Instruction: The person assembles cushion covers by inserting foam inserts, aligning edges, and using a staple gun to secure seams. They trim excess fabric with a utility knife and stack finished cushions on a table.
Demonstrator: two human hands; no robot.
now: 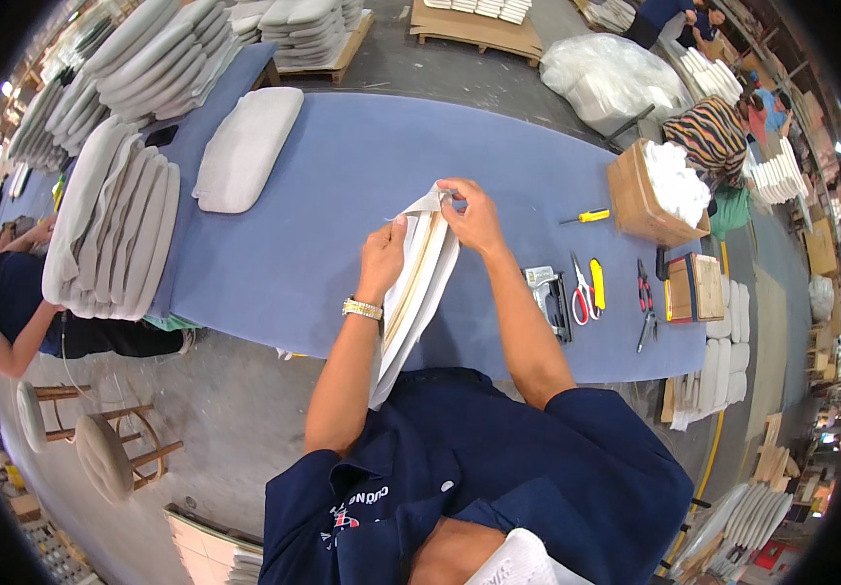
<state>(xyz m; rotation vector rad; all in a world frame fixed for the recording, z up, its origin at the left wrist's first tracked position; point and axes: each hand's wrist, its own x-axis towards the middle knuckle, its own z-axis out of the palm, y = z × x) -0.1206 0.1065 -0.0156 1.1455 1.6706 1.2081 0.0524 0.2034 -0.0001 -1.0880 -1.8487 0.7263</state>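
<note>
A pale grey fabric-covered cushion panel stands on edge between my arms, one end close to my shirt and the other tilted up over the blue table. A yellowish strip like wood edge runs along its length between white layers. My left hand, with a metal watch at its wrist, is closed on the panel's left side, thumb up near the corner. At the far corner, the fingers of my right hand pinch the fabric. Another finished-looking grey cushion lies flat on the table, far left.
On the blue table, to the right, lie a yellow screwdriver, staple gun, red-handled scissors, yellow cutter and pliers. A carton holds white stuffing. Cushion stacks rise at left beside a co-worker; stools stand below.
</note>
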